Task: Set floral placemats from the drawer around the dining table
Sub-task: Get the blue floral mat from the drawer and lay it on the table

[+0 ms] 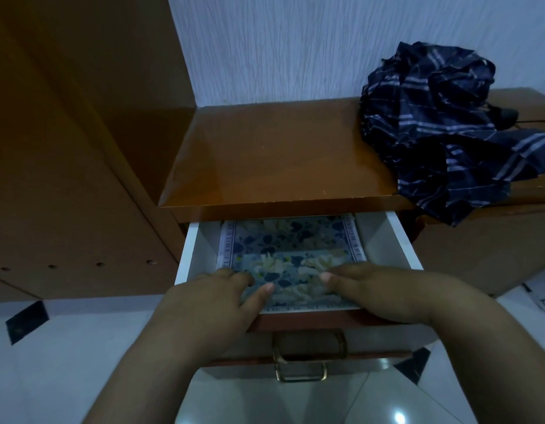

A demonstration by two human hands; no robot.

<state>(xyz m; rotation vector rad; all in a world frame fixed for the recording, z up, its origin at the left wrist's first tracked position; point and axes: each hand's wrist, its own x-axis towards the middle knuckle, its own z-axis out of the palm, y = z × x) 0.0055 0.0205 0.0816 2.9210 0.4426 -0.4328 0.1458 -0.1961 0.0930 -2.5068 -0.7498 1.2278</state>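
The top drawer [190,249] of a brown cabinet stands pulled out, white inside. A stack of blue floral placemats [286,243] with pale flowers and lettered borders lies in it. My left hand [216,298] grips the near left part of the top placemat, thumb on top and fingers curled over its edge. My right hand [378,292] grips the near right part the same way. The near edge of the top placemat is lifted slightly above the one under it.
A dark plaid cloth [442,133] lies crumpled on the right of the cabinet top [265,157]. A tall brown cupboard side [66,133] stands to the left. Two brass drawer handles [302,359] show below my hands, over a white tiled floor.
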